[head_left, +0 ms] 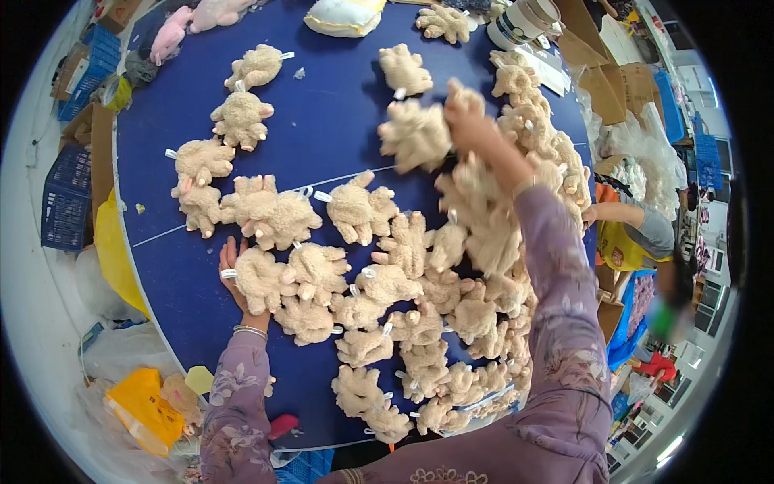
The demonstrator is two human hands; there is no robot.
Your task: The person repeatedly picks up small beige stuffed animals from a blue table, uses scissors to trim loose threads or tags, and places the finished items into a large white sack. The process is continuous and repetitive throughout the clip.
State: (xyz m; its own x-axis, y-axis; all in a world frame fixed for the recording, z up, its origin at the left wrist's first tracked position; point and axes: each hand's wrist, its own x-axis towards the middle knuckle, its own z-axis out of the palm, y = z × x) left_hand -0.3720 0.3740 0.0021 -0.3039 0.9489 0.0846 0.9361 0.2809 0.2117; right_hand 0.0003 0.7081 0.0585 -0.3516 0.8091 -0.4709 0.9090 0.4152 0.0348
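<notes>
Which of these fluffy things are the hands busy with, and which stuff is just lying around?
Being handled:
- blurred beige plush toy gripped by the right hand
- beige plush toy under the left hand
- heap of beige plush toys on the blue table

Lying about:
- pink plush toys
- white cushion
- yellow bag
- blue crates
</notes>
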